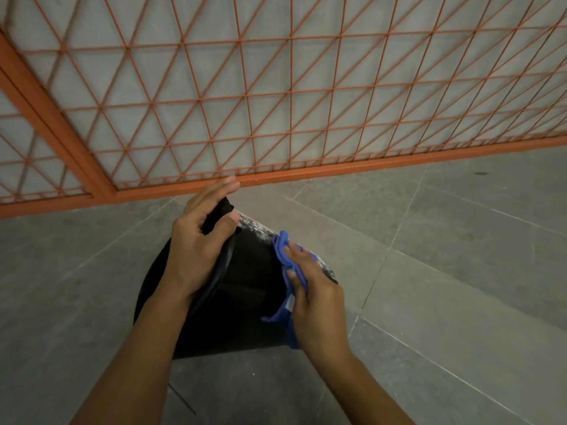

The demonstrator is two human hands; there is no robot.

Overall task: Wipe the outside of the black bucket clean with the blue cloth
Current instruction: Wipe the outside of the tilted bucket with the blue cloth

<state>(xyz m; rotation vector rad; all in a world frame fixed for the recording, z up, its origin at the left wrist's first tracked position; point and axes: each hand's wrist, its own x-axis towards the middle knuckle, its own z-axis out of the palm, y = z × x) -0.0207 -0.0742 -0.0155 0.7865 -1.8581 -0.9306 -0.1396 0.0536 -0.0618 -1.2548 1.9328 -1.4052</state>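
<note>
Now, bucket: black bucket (245, 302) tilted on the grey tiled floor (460, 271), near the orange mesh gate (276, 102).
Left hand (196, 250): thumb and fingers grip its rim.
Right hand (313, 299): fingers hold the bunched blue cloth (283, 256) against its dusty whitish right edge.
Room: open floor to its right.

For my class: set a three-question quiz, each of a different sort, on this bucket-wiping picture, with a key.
1. True or false: the left hand grips the black bucket.
2. The right hand presses the blue cloth against: A) the floor B) the bucket's right side C) the orange grille.
3. Fill in: whitish residue shows beside the ____.

Key: 1 true; 2 B; 3 cloth.
</note>
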